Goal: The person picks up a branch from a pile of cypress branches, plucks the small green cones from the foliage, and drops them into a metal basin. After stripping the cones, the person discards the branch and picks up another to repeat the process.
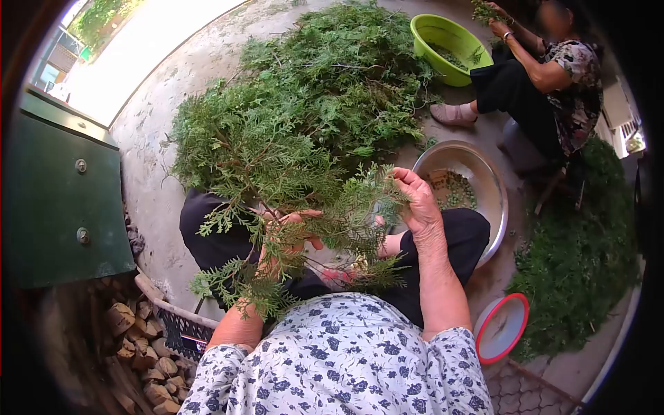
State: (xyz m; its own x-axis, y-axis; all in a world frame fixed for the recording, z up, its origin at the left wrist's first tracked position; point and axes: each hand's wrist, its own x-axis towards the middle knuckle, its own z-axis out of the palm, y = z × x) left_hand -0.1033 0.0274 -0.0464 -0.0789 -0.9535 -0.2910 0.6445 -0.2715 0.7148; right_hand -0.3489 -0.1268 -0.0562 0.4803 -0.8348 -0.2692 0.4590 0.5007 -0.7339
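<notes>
My left hand (294, 229) is closed around the woody stem of a leafy cypress branch (277, 166), whose flat green sprays spread over my lap and partly cover the fingers. At the right end of the foliage, my right hand (420, 200) pinches a sprig tip between thumb and fingers; anything small inside the pinch is hidden. Just beyond my right knee stands a wide steel basin (496, 200), with small pale green pieces (456, 190) lying in its bottom.
A large heap of cut branches (339, 69) lies ahead. Another person (553, 76) sits at the upper right, holding a sprig near a lime-green basin (422, 34). More greenery (574, 256), a red-rimmed bowl (523, 325), chopped firewood (142, 339) and a green metal box (62, 200) surround me.
</notes>
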